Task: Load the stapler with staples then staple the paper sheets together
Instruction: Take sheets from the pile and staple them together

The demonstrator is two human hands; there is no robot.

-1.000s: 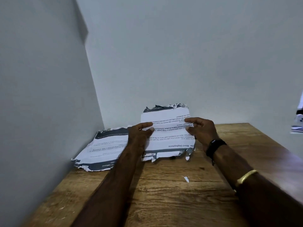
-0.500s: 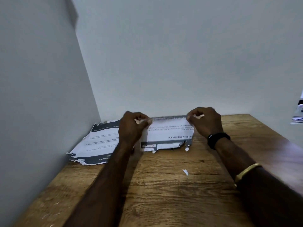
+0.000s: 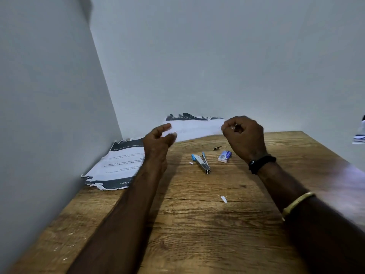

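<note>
I hold a torn printed paper sheet [image 3: 194,128] up off the table, nearly edge-on and blurred. My left hand [image 3: 158,142] pinches its left edge and my right hand [image 3: 244,136] pinches its right edge. Below it on the wooden table [image 3: 197,224] lies a small blue and silver stapler [image 3: 201,162], hinged open. A small blue and white staple box [image 3: 225,156] sits just right of it, beside my right wrist. A second torn printed sheet [image 3: 120,165] lies flat at the left wall.
Grey walls close the table at the left and back. A small dark metal bit [image 3: 216,148] lies behind the stapler. White paper scraps [image 3: 223,199] dot the tabletop. The table's right edge drops off near a striped object [image 3: 359,134] at far right.
Both hands lifted the sheet from where it lay over the table, uncovering the stapler and the staple box that it hid. The second sheet has not moved.
</note>
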